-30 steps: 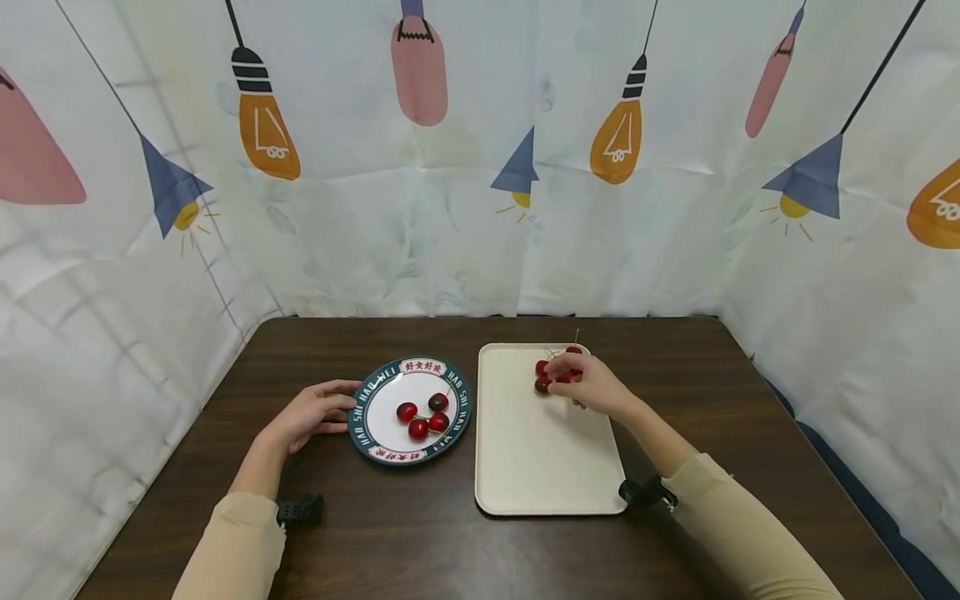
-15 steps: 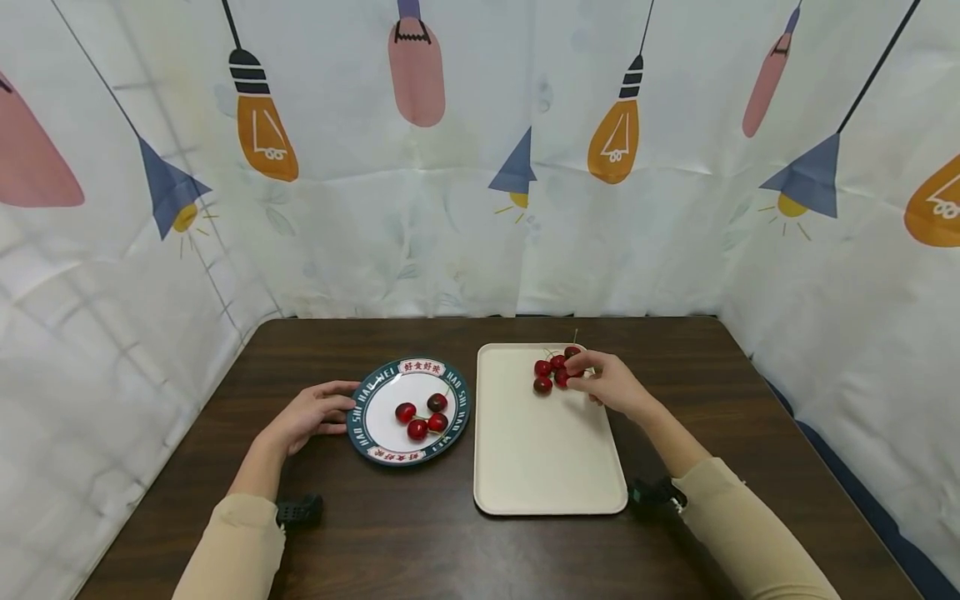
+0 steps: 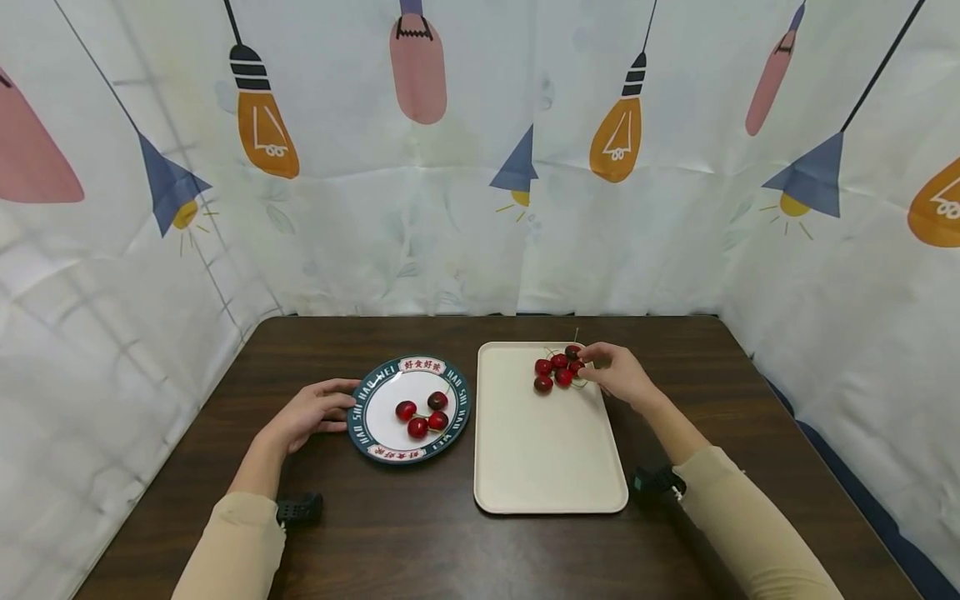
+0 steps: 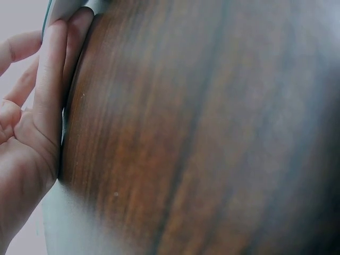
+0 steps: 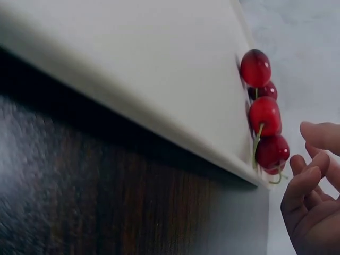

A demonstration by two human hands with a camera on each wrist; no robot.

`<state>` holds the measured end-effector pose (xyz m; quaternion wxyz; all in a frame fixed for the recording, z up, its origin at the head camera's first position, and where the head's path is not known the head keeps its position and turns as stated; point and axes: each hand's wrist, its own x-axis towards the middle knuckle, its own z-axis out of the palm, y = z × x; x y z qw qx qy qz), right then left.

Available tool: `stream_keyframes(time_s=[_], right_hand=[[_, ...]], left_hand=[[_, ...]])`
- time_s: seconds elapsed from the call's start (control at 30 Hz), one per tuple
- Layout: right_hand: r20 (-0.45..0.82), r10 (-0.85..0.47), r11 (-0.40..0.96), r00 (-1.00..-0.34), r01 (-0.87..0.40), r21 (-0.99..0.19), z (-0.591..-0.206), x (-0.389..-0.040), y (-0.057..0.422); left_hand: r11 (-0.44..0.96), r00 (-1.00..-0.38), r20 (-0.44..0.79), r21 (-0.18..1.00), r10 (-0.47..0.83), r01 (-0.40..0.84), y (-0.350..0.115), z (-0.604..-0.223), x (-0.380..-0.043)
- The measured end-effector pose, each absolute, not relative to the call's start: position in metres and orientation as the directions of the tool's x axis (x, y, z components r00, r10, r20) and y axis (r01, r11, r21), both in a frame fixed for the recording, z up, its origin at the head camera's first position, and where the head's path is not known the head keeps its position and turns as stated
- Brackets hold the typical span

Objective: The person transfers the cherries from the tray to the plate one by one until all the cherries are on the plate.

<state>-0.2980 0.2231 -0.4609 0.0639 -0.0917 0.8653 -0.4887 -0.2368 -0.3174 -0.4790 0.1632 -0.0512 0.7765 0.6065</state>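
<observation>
White cloth, printed with lamps and bulbs, is enclosing a wood-grain desk on three sides, making this look like a curtained booth; the cloth is hiding what sort of building it is.

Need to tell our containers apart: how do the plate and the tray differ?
Shape: the plate is round; the tray is rectangular.
Look: the plate has a white center and dark lettered rim; the tray is plain cream.
Load: the plate shows four cherries; the tray shows six cherries, near its far right corner.
Shared: both rest on the table.
</observation>
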Motion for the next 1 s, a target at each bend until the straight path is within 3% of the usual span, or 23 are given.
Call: stream_keyframes(time_s=[0.5,1.0], right_hand=[[-0.083,-0.195,0.57,-0.977,-0.044,-0.82,-0.471,-0.309,0.224],[-0.044,-0.217,0.623,-0.975,-0.104,-0.775,-0.478,-0.313,0.222]], left_hand=[[0.254,-0.943,-0.305,0.93,0.131,-0.266,-0.318,-0.481,-0.237],[0.263,-0.945,-0.305,0.927,0.118,-0.266,-0.317,-0.481,-0.237]])
